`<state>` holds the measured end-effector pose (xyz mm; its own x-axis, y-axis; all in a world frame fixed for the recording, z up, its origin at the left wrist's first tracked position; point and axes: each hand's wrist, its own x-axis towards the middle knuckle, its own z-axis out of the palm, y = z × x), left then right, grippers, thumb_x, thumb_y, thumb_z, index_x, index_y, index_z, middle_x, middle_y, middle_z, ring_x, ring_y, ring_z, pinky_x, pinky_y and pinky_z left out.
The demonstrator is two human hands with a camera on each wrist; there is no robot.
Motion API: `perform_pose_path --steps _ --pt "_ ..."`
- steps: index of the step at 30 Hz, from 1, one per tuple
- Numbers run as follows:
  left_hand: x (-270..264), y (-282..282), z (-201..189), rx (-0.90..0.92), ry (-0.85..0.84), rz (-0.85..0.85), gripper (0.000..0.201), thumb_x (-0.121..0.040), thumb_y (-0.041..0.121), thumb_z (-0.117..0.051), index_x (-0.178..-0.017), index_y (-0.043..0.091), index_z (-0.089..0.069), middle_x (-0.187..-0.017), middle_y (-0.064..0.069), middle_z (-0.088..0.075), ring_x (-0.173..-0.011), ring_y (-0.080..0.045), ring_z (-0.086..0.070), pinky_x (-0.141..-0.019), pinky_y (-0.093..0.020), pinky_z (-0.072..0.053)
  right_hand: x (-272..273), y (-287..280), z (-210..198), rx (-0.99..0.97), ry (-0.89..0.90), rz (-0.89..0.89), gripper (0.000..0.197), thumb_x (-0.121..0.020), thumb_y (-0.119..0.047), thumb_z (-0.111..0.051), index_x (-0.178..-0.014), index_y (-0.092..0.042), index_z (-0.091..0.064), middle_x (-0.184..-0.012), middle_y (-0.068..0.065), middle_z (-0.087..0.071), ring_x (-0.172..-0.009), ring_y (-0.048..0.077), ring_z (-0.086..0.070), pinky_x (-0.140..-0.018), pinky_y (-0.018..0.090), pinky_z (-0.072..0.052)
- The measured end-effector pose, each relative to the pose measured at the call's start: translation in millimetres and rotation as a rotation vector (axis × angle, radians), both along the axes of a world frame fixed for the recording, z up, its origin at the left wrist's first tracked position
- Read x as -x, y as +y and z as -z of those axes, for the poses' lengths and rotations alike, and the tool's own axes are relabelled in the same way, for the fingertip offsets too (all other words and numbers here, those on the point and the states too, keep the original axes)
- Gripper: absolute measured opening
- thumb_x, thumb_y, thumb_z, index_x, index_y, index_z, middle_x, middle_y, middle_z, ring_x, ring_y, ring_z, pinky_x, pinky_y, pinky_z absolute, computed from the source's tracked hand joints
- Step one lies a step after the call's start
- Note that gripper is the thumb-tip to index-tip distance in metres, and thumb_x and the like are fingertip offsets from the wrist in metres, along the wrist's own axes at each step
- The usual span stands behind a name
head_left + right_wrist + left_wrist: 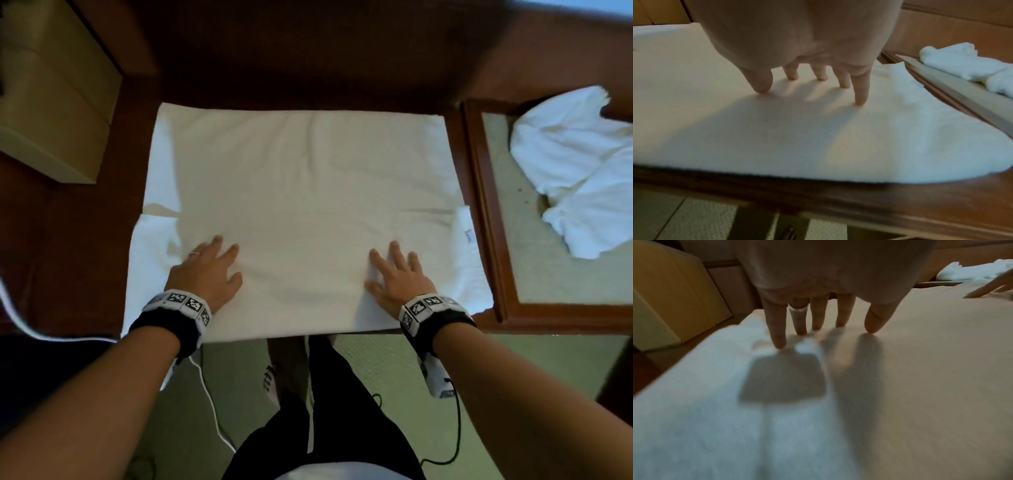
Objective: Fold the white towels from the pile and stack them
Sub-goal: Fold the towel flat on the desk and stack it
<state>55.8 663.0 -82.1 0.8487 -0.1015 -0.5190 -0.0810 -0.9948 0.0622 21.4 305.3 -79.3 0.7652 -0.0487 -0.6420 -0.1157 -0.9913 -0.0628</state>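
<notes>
A large white towel (301, 192) (920, 369) (777, 138) lies spread and folded over on the dark wooden table (308, 68), its near edge along the table's front. My left hand (209, 270) (818, 324) lies flat on its near-left part, fingers straight and spread, a ring on one finger. My right hand (394, 277) (813, 84) presses flat on the near-right part, fingers spread. A lower layer of towel sticks out at both sides. A crumpled pile of white towels (579, 164) (970, 272) (966, 65) sits to the right.
The pile rests on a wood-framed side surface (486, 205) (953, 91) right of the table. A beige box (58, 102) (670, 296) stands at the far left. Below the table edge are green carpet (376, 370), my legs and a white cable (209, 394).
</notes>
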Motion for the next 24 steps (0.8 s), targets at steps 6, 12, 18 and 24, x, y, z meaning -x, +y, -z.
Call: perform_pose_path --steps 6,12,18,24 --pt "-52.9 -5.4 -37.2 -0.097 0.136 0.03 0.041 -0.097 0.053 -0.045 -0.124 0.026 -0.062 -0.136 -0.004 -0.058 -0.118 -0.028 -0.058 -0.097 -0.04 -0.049 -47.1 -2.3 -32.3 0.008 0.014 0.0 0.044 -0.096 -0.044 -0.05 -0.136 -0.027 -0.054 -0.144 0.005 -0.043 -0.122 0.033 -0.054 -0.101 0.04 -0.045" --pt "-129.1 -11.4 -57.7 -0.044 0.149 -0.083 0.045 -0.095 0.056 -0.052 -0.133 0.033 -0.058 -0.137 -0.002 -0.059 -0.119 -0.026 -0.058 -0.099 -0.039 -0.047 -133.3 -11.5 -55.7 0.007 0.025 0.014 0.04 -0.098 -0.039 -0.05 -0.129 -0.015 -0.06 -0.133 0.01 -0.059 -0.121 0.03 -0.056 -0.1 0.035 -0.046" --pt "-224.7 -18.4 -66.2 -0.01 0.102 -0.16 0.036 -0.097 0.055 -0.049 -0.127 0.037 -0.058 -0.129 0.006 -0.061 -0.114 -0.02 -0.059 -0.098 -0.037 -0.047 -237.3 -26.8 -64.9 -0.006 -0.085 0.028 0.032 -0.098 -0.028 -0.049 -0.127 -0.019 -0.061 -0.127 0.008 -0.063 -0.111 0.028 -0.061 -0.096 0.039 -0.051" --pt "-284.7 -24.3 -47.3 -0.004 -0.014 -0.131 0.05 -0.101 0.044 -0.048 -0.149 0.031 -0.04 -0.154 0.005 -0.042 -0.136 -0.021 -0.045 -0.109 -0.038 -0.041 -317.6 -39.0 -46.0 0.06 -0.159 -0.106 0.048 -0.094 -0.015 -0.051 -0.141 -0.023 -0.048 -0.138 0.005 -0.052 -0.127 0.028 -0.048 -0.106 0.042 -0.043"
